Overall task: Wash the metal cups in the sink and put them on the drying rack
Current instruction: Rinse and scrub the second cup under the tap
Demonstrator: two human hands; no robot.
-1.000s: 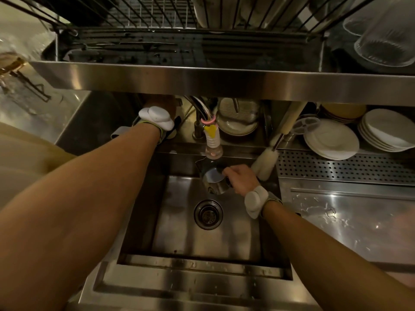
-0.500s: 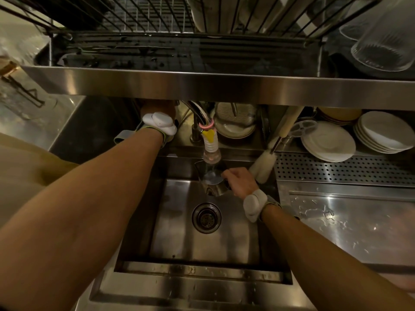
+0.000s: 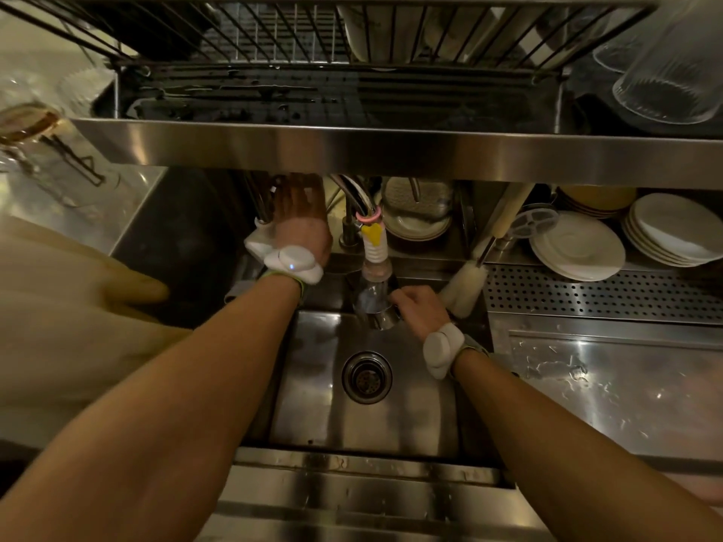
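Obstructions around the sink (image 3: 313, 385): steel shelf edge (image 3: 391, 150) overhead, bottle brush (image 3: 465, 283) leaning at the right rear corner.
The shelf edge hides the fingertips of the left hand (image 3: 299, 224), whose fingers lie stretched toward the back wall beside the tap pipe. The brush stands just beside the right hand (image 3: 420, 311), which grips the metal cup (image 3: 377, 318) at the basin's rear, directly below the tap nozzle (image 3: 373, 264); water streams into the cup. Forward of the cup, the basin floor shows only the drain (image 3: 366, 377). Stacked plates (image 3: 575, 244) sit behind the perforated board (image 3: 606, 295).
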